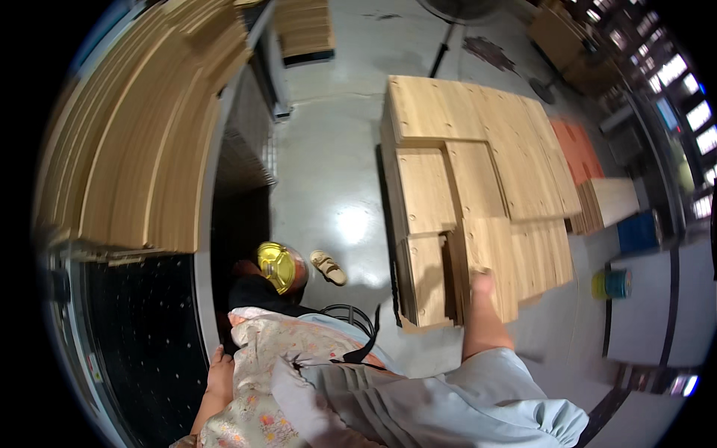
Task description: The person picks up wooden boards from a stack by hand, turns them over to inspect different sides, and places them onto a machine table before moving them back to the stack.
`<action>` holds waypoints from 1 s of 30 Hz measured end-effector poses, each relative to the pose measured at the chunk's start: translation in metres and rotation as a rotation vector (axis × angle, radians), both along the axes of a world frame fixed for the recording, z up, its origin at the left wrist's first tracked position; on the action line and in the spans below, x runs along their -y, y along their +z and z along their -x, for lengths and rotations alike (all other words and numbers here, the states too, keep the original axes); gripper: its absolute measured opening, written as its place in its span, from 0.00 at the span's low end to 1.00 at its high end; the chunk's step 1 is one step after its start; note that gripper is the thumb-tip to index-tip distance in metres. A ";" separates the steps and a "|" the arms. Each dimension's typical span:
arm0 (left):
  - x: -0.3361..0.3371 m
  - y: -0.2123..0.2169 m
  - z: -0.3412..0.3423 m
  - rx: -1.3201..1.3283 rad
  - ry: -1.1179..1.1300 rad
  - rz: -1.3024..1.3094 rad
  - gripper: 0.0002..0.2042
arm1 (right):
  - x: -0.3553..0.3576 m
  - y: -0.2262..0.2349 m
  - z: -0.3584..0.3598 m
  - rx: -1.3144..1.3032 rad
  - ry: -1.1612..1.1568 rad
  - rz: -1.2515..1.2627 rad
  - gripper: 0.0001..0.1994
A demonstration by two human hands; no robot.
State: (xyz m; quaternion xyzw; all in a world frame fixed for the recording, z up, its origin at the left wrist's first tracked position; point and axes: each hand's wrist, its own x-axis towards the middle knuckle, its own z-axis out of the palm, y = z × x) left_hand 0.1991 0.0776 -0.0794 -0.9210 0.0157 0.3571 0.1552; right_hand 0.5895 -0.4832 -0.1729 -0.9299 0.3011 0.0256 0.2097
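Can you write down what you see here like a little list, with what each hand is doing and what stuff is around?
right hand: reaches out onto the stack of light wooden panels, fingers on a top panel's near edge; grip not clear
left hand: low by the flowered clothing, holds nothing that shows
wooden panels: flat piles on the grey floor
more boards: stacked at the left
gold round lid: by the person's feet
sandal: on the floor beside it
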 end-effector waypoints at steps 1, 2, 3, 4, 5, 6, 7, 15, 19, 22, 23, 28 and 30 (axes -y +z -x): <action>0.031 0.059 -0.046 -0.039 0.144 0.205 0.15 | -0.043 0.001 -0.008 -0.044 0.210 0.027 0.14; 0.036 0.073 -0.041 0.381 -0.194 0.141 0.16 | -0.077 -0.029 -0.010 0.007 0.412 -0.206 0.16; 0.050 0.085 -0.039 0.500 0.092 0.265 0.15 | -0.134 -0.046 -0.007 -0.095 0.516 -0.278 0.13; 0.062 0.101 -0.041 0.636 0.378 0.387 0.14 | -0.187 -0.057 -0.006 -0.183 0.768 -0.411 0.14; 0.064 0.119 -0.041 0.661 0.301 0.441 0.13 | -0.245 -0.050 0.008 -0.305 0.908 -0.510 0.14; 0.072 0.135 -0.037 0.766 0.379 0.350 0.14 | -0.289 -0.062 0.013 -0.151 1.328 -0.618 0.16; 0.084 0.143 -0.023 0.861 0.493 0.246 0.14 | -0.345 -0.015 0.031 -0.450 1.347 -0.744 0.16; 0.150 0.089 0.143 1.172 1.267 -0.118 0.25 | -0.473 0.294 0.062 -1.023 2.474 -1.158 0.13; 0.164 0.079 0.134 1.107 1.457 -0.244 0.25 | -0.496 0.399 0.052 0.222 2.448 -1.838 0.11; 0.142 0.094 0.113 1.108 1.470 -0.213 0.25 | -0.506 0.439 0.043 1.236 1.914 -1.208 0.18; 0.135 0.103 0.108 1.115 1.465 -0.183 0.25 | -0.514 0.446 0.046 1.347 1.833 -0.982 0.21; 0.110 0.117 0.109 1.118 1.494 0.005 0.26 | -0.537 0.438 0.044 1.143 1.757 -0.977 0.15; 0.106 0.104 0.121 1.147 1.450 0.031 0.26 | -0.540 0.433 0.043 1.126 1.747 -1.037 0.13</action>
